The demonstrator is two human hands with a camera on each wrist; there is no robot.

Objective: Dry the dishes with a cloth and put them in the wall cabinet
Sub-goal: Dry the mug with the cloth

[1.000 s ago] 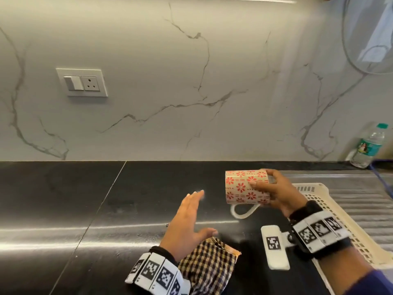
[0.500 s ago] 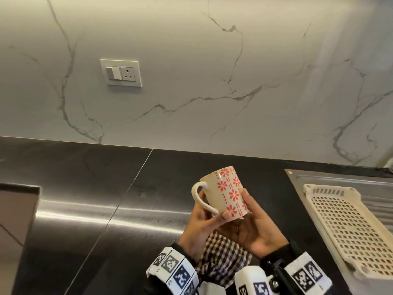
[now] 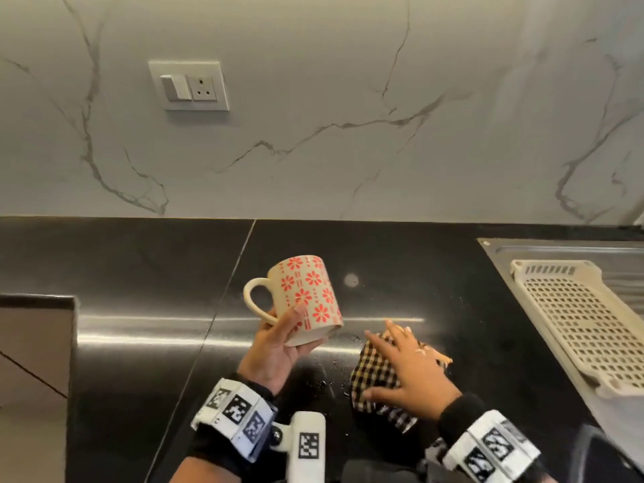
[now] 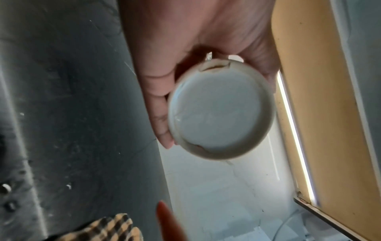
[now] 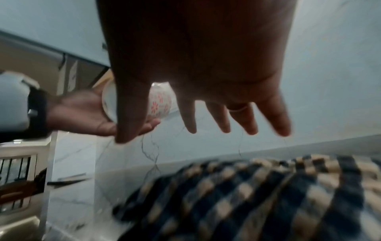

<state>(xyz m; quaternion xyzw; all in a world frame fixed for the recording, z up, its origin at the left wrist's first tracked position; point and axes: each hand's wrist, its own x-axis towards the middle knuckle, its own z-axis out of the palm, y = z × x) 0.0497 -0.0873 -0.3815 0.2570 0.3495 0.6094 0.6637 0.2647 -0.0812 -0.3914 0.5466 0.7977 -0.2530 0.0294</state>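
Note:
A cream mug (image 3: 306,298) with red flowers is tilted above the black counter (image 3: 139,273), handle to the left. My left hand (image 3: 278,343) grips it from below, thumb on the side near the handle; the left wrist view shows the mug's base (image 4: 220,112) inside the curled fingers (image 4: 163,130). To the right a checked cloth (image 3: 373,374) lies crumpled on the counter. My right hand (image 3: 407,364) is spread over it with straight fingers (image 5: 218,117) and holds nothing. The right wrist view shows the cloth (image 5: 268,195) just under the palm; whether they touch I cannot tell.
A cream plastic drying rack (image 3: 575,325) sits on the steel drainboard (image 3: 522,249) at the right. A switch and socket plate (image 3: 190,85) is on the marble wall. The counter ends at a step (image 3: 38,301) on the left. Water drops dot the counter near the cloth.
The mug passed from my right hand to my left hand, with both hands on it half a second ago. My right hand then dropped onto the cloth, where the left hand had been.

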